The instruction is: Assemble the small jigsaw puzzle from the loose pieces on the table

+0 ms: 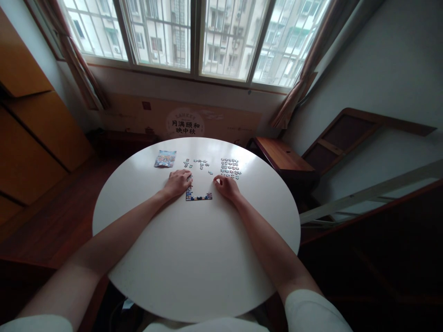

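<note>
Daylight comes through a barred window (195, 41) onto a round white table (207, 263). On its far half lies a partly joined puzzle border (199, 198), its near edge complete between two sides, its middle bare. The left hand (178, 182) lies over the border's left side, fingers bent and close together; whether they press or grip a piece cannot be told. At the opposite side, the right hand (226, 186) has thumb and forefinger brought nearly together; anything between them is too small to tell. So thin a frame would probably shear at its joints if the left hand pushed sideways. Beyond are scattered loose pieces (201, 162) and, farther right, pieces in rows (230, 167), which the right hand's knuckles could knock askew if it swung outward. A printed packet (165, 158) lies left of them, clear of both hands.
</note>
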Action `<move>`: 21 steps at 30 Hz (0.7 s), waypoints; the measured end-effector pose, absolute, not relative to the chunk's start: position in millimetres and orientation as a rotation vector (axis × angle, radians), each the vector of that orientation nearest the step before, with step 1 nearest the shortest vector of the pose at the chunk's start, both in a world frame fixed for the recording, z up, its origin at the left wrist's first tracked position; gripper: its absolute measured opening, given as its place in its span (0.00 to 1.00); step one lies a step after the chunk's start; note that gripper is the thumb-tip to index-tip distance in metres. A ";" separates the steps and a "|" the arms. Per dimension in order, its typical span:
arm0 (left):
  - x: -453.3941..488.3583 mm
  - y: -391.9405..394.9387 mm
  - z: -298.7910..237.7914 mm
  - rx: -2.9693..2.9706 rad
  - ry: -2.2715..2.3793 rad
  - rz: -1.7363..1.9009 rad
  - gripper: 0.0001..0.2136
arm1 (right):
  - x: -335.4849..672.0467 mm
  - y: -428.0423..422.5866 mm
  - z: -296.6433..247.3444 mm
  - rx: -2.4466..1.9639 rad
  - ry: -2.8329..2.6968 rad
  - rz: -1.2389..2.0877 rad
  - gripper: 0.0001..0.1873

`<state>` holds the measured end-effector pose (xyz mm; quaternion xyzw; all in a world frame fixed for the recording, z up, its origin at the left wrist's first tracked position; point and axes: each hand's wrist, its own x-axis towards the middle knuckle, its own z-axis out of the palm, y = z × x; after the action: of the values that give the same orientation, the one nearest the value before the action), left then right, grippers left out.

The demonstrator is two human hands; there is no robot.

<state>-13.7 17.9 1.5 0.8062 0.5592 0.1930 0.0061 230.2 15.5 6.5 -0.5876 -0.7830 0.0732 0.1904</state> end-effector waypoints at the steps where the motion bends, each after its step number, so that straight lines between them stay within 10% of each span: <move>1: -13.5 17.6 1.7 2.522 1.750 0.604 0.16 | 230.3 15.9 5.8 -1.650 -2.198 0.207 0.14; 21: -12.8 20.7 0.7 2.543 1.741 0.577 0.17 | 231.9 14.6 7.7 -1.650 -2.209 0.207 0.13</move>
<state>-12.8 20.7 0.7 0.8110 0.5553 0.1842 0.0030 231.9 14.6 7.7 -0.5862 -0.7848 0.0734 0.1871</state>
